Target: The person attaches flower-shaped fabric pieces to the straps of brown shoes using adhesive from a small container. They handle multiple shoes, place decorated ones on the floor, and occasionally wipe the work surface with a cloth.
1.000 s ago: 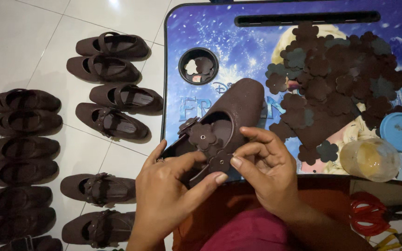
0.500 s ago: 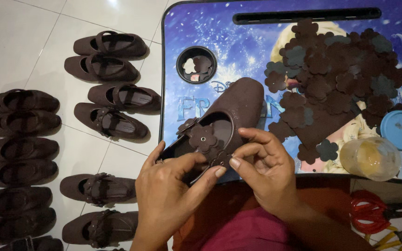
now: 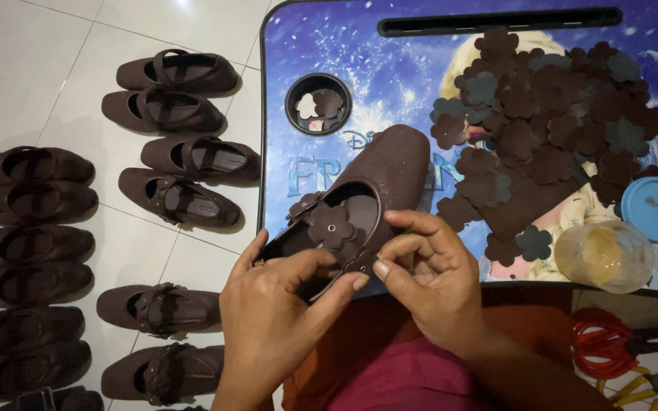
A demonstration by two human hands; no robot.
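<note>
A dark brown strap shoe [image 3: 390,164] lies on the blue picture-printed lap table [image 3: 390,68], toe pointing up and right. A brown flower-shaped cutout [image 3: 331,223] sits on its strap. My left hand [image 3: 276,320] grips the heel end of the shoe from the left, thumb reaching toward the strap. My right hand [image 3: 436,281] pinches the strap end just right of the flower, fingertips almost meeting the left thumb.
A heap of brown flower cutouts [image 3: 550,122] covers the table's right half. A round cup recess [image 3: 318,103] holds a few cutouts. A clear glue jar [image 3: 605,255] and blue lid [image 3: 656,208] stand at right. Finished brown shoes [image 3: 169,91] line the white tiled floor; red-handled scissors [image 3: 611,342] lie lower right.
The hands have barely shifted; the fingers keep working at the strap and flower. The shoe stays in the same spot.
</note>
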